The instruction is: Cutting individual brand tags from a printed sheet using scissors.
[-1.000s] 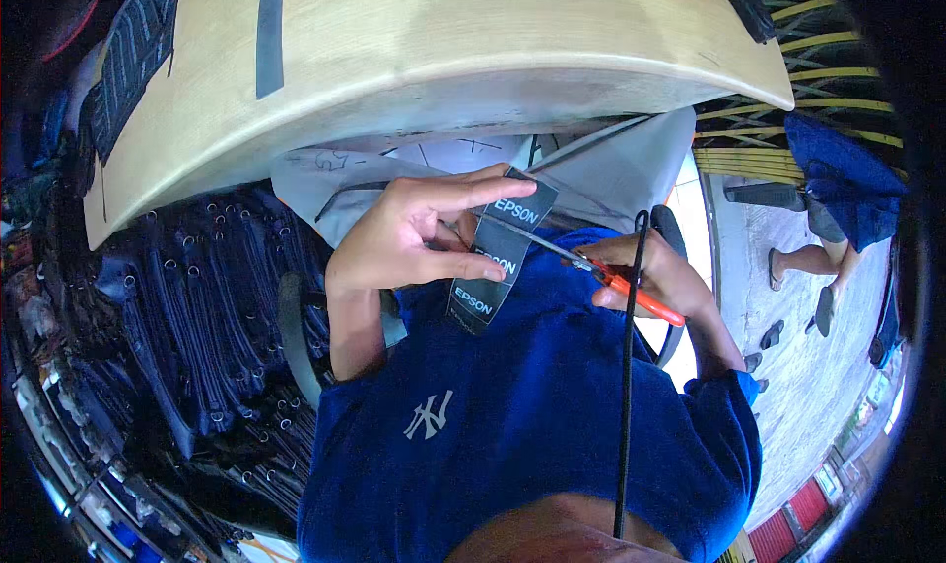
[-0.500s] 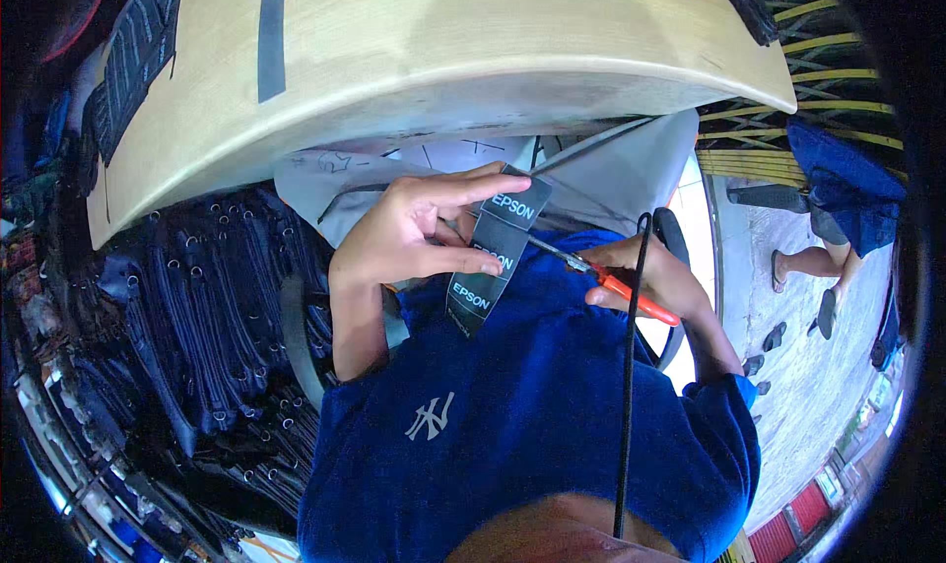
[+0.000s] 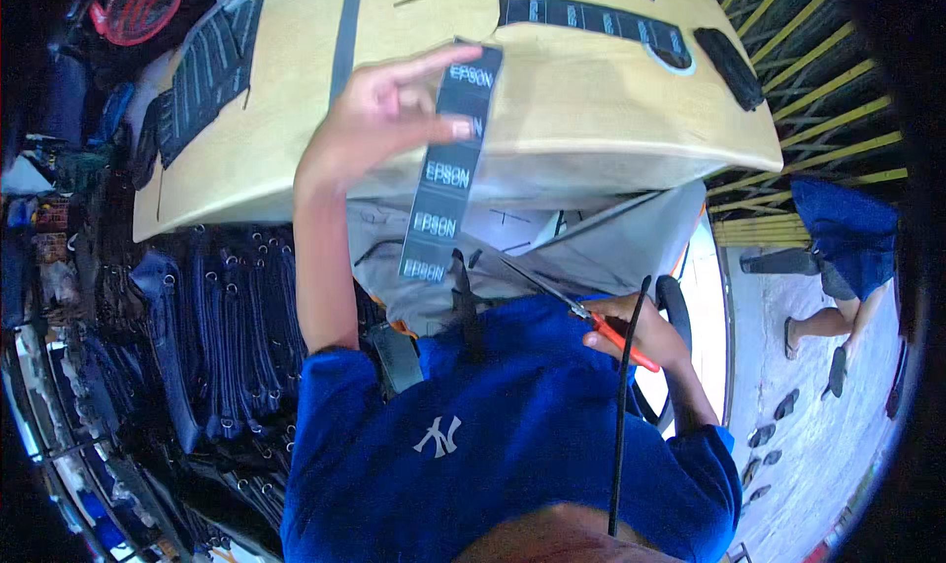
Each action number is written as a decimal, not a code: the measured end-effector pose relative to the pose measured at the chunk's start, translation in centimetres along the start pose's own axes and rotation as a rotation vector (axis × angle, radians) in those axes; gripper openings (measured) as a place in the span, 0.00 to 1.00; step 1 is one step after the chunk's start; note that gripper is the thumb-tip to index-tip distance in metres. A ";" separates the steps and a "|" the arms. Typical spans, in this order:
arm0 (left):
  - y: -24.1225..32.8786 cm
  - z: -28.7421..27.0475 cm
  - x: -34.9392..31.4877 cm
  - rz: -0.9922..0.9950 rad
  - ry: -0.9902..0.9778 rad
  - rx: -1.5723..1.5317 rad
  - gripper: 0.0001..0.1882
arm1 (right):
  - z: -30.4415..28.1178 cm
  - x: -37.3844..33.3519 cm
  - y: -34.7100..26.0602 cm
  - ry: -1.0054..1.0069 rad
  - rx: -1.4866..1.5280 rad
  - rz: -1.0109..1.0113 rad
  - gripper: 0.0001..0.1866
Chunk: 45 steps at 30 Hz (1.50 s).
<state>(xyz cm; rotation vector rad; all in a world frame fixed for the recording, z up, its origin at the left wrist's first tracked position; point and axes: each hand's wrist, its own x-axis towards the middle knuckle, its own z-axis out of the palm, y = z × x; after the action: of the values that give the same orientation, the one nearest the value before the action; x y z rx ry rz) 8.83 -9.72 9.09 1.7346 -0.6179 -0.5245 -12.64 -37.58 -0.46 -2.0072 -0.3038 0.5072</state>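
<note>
- Black label strip (image 3: 445, 172), flat, narrow and slightly blurred, with repeated pale lettering, hangs aslant before the curved edge of the smooth, pale worktop (image 3: 591, 100).
- Left hand (image 3: 370, 125) pinches its upper part between thumb and fingers.
- Right hand (image 3: 645, 331) grips metal scissors (image 3: 579, 311) by their orange-red handles, blades apart from the strip.
- Similar dark strip (image 3: 589, 19) lies flat on the worktop.

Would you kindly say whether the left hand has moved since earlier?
Yes, forward: the left hand, earlier short of the pale wooden tabletop, now overlaps it in view.
</note>
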 end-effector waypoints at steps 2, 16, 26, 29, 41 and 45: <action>0.2 -1.9 2.6 0.014 0.095 0.036 0.32 | 0.1 0.2 0.3 -0.013 0.056 0.038 0.23; -1.7 -7.0 8.4 0.126 0.486 0.242 0.43 | 2.5 1.7 -0.7 0.276 0.415 -0.007 0.29; 1.0 3.8 -3.2 0.114 0.283 -0.029 0.19 | 3.4 5.2 -1.8 0.344 0.550 -0.271 0.44; -0.2 6.0 -5.1 0.208 0.150 -0.078 0.12 | 3.2 6.4 -2.9 0.359 0.684 -0.323 0.45; -2.0 10.2 -7.1 0.096 0.181 -0.220 0.12 | 3.5 8.0 -5.6 0.575 0.820 -0.348 0.40; -2.8 10.9 -7.1 0.121 0.173 -0.301 0.15 | 3.9 8.1 -5.4 0.591 0.846 -0.327 0.36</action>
<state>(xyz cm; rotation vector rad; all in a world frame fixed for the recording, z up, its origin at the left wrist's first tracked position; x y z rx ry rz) -3.17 -12.57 4.01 1.4310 -0.4897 -0.3579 -7.39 -28.62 0.95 -1.1647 -0.0242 -0.1719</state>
